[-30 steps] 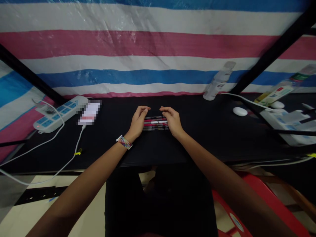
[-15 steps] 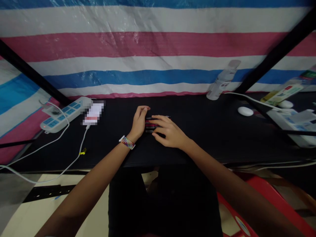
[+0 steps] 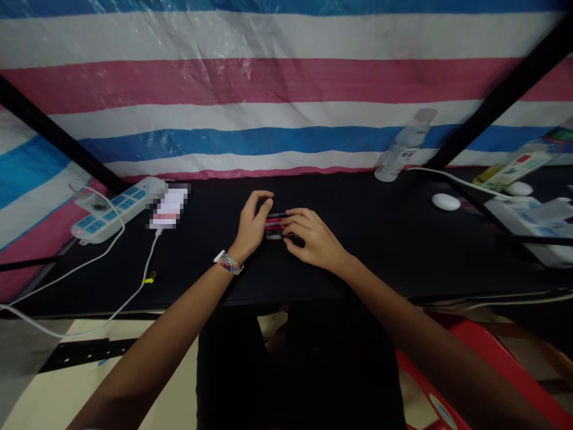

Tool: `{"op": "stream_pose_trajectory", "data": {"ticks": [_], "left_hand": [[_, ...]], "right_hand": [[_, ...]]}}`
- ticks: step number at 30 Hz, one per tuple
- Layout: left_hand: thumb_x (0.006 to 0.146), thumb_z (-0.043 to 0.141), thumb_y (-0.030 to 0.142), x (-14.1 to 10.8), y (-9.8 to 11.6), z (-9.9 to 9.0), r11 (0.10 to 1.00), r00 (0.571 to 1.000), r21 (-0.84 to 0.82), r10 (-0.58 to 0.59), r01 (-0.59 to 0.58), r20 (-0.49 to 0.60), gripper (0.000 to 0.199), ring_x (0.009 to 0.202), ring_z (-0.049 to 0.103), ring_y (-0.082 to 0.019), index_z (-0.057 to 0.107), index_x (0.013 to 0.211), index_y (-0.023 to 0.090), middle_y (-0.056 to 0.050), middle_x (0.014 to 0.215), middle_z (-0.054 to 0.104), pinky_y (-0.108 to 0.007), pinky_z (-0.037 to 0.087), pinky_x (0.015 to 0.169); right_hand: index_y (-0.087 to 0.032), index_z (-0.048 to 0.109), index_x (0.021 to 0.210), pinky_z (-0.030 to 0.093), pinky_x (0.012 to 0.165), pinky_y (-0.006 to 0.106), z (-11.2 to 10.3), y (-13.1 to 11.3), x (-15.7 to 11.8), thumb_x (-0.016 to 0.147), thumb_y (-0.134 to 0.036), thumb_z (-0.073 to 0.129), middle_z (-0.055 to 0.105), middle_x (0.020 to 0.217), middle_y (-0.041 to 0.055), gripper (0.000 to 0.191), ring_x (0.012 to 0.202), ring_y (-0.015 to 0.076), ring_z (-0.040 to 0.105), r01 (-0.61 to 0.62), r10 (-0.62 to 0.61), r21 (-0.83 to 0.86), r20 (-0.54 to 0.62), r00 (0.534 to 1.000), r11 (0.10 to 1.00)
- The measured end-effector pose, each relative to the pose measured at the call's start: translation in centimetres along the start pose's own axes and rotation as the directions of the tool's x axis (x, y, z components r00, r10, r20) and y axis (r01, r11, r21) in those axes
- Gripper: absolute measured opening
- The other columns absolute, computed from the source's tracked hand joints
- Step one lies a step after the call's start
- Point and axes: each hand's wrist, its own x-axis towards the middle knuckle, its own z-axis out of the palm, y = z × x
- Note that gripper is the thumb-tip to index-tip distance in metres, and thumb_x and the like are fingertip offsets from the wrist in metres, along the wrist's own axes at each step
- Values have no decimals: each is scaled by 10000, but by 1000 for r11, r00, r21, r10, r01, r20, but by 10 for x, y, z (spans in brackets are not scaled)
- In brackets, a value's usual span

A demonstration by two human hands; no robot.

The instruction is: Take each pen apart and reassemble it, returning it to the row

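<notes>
Behind the front edge of the black desk (image 3: 367, 233), pens (image 3: 273, 226) lie beside the left hand (image 3: 252, 225), partly under the right hand (image 3: 315, 239). Whether either grips them, I cannot tell; open desk flanks both.

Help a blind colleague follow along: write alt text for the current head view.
A person's left hand sits at one end of parallel pens on a black table; the right hand covers the other end. A phone and power strip lie at left, a bottle stands at right.
</notes>
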Motion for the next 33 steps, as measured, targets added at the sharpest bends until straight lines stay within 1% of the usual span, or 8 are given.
{"op": "stream_pose_trajectory", "data": {"ticks": [3, 6, 9, 12, 17, 20, 23, 33], "left_hand": [[1089, 613, 563, 2, 15, -5, 988, 986, 120, 82, -100, 148, 333, 1066, 674, -295, 778, 1037, 279, -70, 1042, 784, -467, 489, 1094], [1007, 753, 524, 11, 21, -6, 959, 952, 210, 129, -190, 276, 265, 995, 640, -311, 791, 893, 288, -52, 904, 766, -504, 461, 1114], [989, 785, 436, 26, 19, -5, 962, 958, 192, 146, -195, 246, 186, 974, 652, -298, 809, 897, 276, -53, 932, 777, -500, 471, 1101], [989, 771, 334, 43, 11, -6, 958, 958, 188, 172, -217, 229, 107, 1020, 684, -291, 815, 923, 262, -57, 977, 796, -484, 493, 1067], [953, 784, 258, 65, -13, -9, 982, 984, 127, 127, -142, 121, 34, 1004, 716, -268, 803, 941, 233, -64, 1016, 814, -440, 538, 1000], [937, 803, 227, 71, -31, -7, 997, 997, 49, 57, -60, 47, 11, 958, 717, -251, 796, 932, 219, -55, 981, 802, -428, 547, 990], [916, 826, 196, 73, -45, -4, 1000, 1000, -6, -10, 11, 25, 39, 936, 717, -243, 809, 939, 223, -53, 963, 801, -428, 554, 977], [876, 813, 316, 83, -73, -1, 994, 989, -61, -87, 95, 122, 94, 841, 734, -234, 793, 866, 225, -49, 843, 787, -439, 610, 901]], "right_hand": [[-268, 768, 1043, 581, 999, 526, -8, 2, 8, 1018, -183, 625, 797, 1040, 92, 168, 1140, 336, 709, -97, 96, -29, -45, 994, 995], [-277, 789, 1061, 562, 925, 485, -15, 12, 17, 1065, -281, 601, 774, 983, 79, 187, 960, 304, 676, -193, 190, -18, -91, 977, 981], [-277, 822, 1072, 549, 925, 478, -19, 28, 27, 1056, -381, 669, 753, 933, 68, 186, 937, 299, 668, -270, 272, 33, -137, 952, 962], [-280, 836, 1030, 565, 857, 431, -18, 48, 39, 992, -444, 768, 754, 887, 41, 181, 852, 254, 675, -388, 425, 205, -182, 887, 898], [-240, 829, 952, 573, 676, 332, -16, 85, 59, 912, -491, 849, 732, 774, 16, 255, 678, 172, 645, -455, 652, 658, -72, 755, 600], [-225, 835, 974, 608, 716, 317, -14, 99, 66, 884, -403, 897, 769, 825, 26, 209, 715, 156, 683, -448, 673, 744, -2, 740, 495], [-220, 832, 972, 635, 766, 344, -9, 107, 66, 887, -338, 909, 779, 836, 33, 164, 734, 161, 704, -448, 682, 760, 9, 731, 471], [-203, 853, 932, 657, 834, 365, 4, 124, 62, 804, -274, 957, 781, 806, 33, 179, 792, 182, 737, -424, 717, 818, 19, 697, 390]]}}
